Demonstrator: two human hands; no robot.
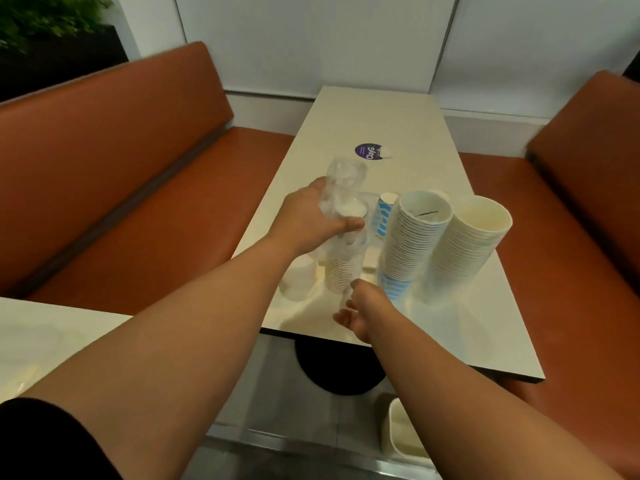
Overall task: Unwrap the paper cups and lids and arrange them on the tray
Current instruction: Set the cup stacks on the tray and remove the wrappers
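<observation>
A stack of small white paper cups (343,271) stands on the cream table (381,119), its upper part still inside a clear plastic wrapper (341,183). My left hand (311,220) grips that wrapper near the stack's top. My right hand (360,306) is at the stack's base, fingers curled against the lowest cups. To the right stand two tall unwrapped stacks: blue-striped cups (412,237) and plain white cups (464,244). A shorter blue-striped cup stack (382,216) stands behind them. A wrapped pile of white lids (299,278) sits left of the held stack.
A purple round sticker (369,152) is on the table's far half. Orange bench seats (121,174) flank the table on both sides. A white container (403,434) sits on the floor by the table's black pedestal (341,372). Another pale table (41,344) is at lower left.
</observation>
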